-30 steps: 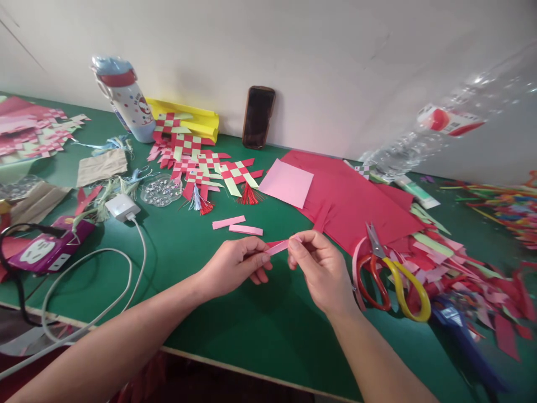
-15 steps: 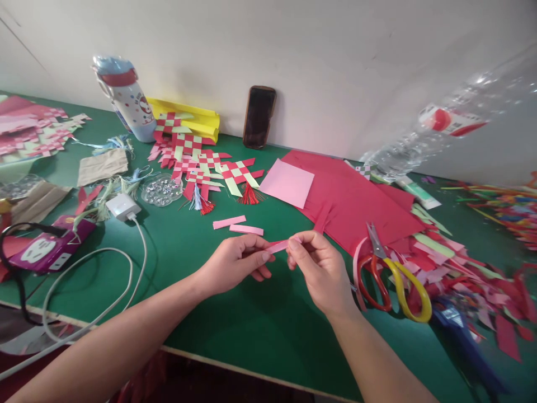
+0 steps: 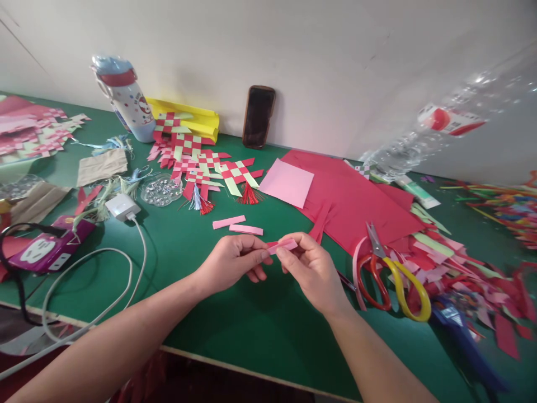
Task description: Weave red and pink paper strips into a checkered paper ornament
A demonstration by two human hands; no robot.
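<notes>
Between my two hands, a pink paper strip [image 3: 287, 245] lies against a red one, both held just above the green table. My left hand [image 3: 235, 258] pinches the left end between thumb and fingers. My right hand [image 3: 309, 267] is closed on the strips further right, its thumb pressed on the pink one, whose tip sticks out past the thumb. Two more pink paper strips [image 3: 246, 230] rest on the table beyond my left hand. Red paper strips [image 3: 321, 221] lie just behind my right hand, partly over a stack of red paper sheets [image 3: 356, 196].
Scissors [image 3: 380, 274] with red and yellow handles lie right of my right hand, beside paper scraps [image 3: 457, 268] and a blue tool [image 3: 465, 341]. Woven paper fish [image 3: 193, 145], a bottle [image 3: 126, 101] and a phone [image 3: 259, 116] are at the back. A white cable [image 3: 140, 263] loops on the left.
My right hand has slid left along the strips, closer to my left hand. More of the pink strip's right end now shows above my right thumb.
</notes>
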